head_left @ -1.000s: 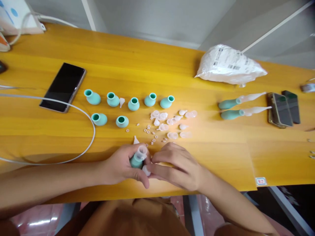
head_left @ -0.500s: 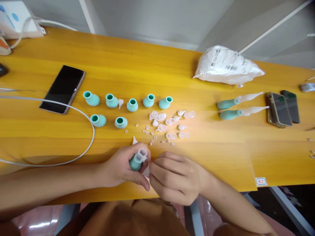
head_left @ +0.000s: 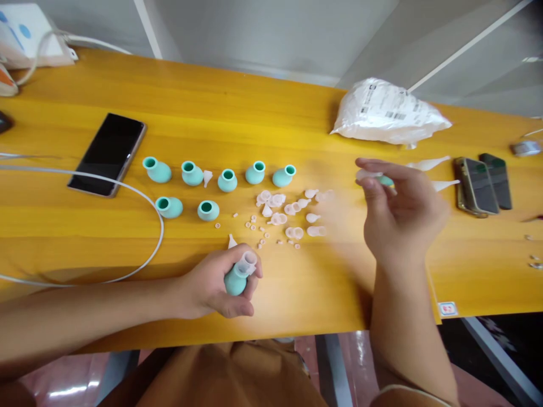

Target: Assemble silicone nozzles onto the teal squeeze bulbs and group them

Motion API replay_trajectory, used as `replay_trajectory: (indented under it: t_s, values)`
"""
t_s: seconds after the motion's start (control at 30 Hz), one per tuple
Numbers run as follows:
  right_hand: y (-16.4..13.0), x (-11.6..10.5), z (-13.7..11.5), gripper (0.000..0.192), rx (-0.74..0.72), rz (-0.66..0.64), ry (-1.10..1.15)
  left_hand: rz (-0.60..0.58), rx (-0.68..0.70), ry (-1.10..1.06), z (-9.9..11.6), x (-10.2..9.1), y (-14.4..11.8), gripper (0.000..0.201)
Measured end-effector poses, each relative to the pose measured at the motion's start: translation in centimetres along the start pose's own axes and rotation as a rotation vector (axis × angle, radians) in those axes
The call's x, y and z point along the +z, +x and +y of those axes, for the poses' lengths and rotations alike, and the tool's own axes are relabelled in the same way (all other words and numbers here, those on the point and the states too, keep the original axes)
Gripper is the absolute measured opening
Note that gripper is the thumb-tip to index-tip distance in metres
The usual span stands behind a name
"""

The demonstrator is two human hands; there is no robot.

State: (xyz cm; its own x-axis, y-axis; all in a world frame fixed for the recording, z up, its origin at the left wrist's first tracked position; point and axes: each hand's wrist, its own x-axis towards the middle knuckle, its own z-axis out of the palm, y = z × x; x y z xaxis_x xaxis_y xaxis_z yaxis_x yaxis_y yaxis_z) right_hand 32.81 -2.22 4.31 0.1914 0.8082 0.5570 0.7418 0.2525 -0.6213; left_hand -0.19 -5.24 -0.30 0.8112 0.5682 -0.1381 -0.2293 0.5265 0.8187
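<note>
My left hand point(head_left: 220, 282) is closed round a teal rubber bulb point(head_left: 235, 282), held near the table's front edge. A clear plastic connector point(head_left: 247, 261) sits in the bulb's mouth, its open end pointing up. Off to the right, my right hand point(head_left: 401, 212) is raised over the table, slightly blurred, pinching a small translucent plastic piece point(head_left: 368, 174) between thumb and fingers. Behind that hand lie two assembled teal bulbs, partly hidden, with white nozzles point(head_left: 430, 164) showing. A white cone-shaped tip point(head_left: 232, 241) lies just beyond my left hand.
Several loose teal bulbs point(head_left: 207, 211) stand or lean at centre left. Clear connectors point(head_left: 294, 232), white tips and tiny rings point(head_left: 267, 235) are scattered mid-table. Around them are a phone point(head_left: 108, 154), a white cable point(head_left: 159, 237), a plastic package point(head_left: 388, 113) and two more phones point(head_left: 477, 186).
My right hand has moved from beside the left hand up and far to the right, with a translucent piece in its fingers. My left hand still holds the bulb, nearly in place.
</note>
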Motion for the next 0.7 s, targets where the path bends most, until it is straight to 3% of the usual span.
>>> replay_trajectory:
  t_s: [0.17,0.4,0.47,0.6,0.63,0.7]
  values:
    - [1.6,-0.8,4.1,0.013,0.019,-0.023,-0.273,0.024,0.079,0.144,0.4,0.3,0.0,0.045]
    - [0.8,-0.9,5.7,0.017,0.054,-0.395,-0.392,0.033,0.116,0.374,1.7,0.7,0.1,0.042]
    - [0.9,-1.3,4.9,0.02,0.062,-0.349,-0.408,0.028,0.112,0.409,2.0,0.6,0.2,0.035]
    - [0.5,-1.5,0.4,0.029,-0.03,-0.011,-0.288,-0.008,0.032,0.534,2.1,0.4,0.0,0.017]
    - [-0.1,-1.1,-1.1,0.036,-0.1,-0.031,-0.143,-0.044,0.023,0.588,1.9,0.4,-0.1,0.018]
    - [-1.8,0.0,-4.1,0.044,-0.311,-0.43,0.18,-0.143,0.042,0.715,1.3,0.2,-0.3,0.036]
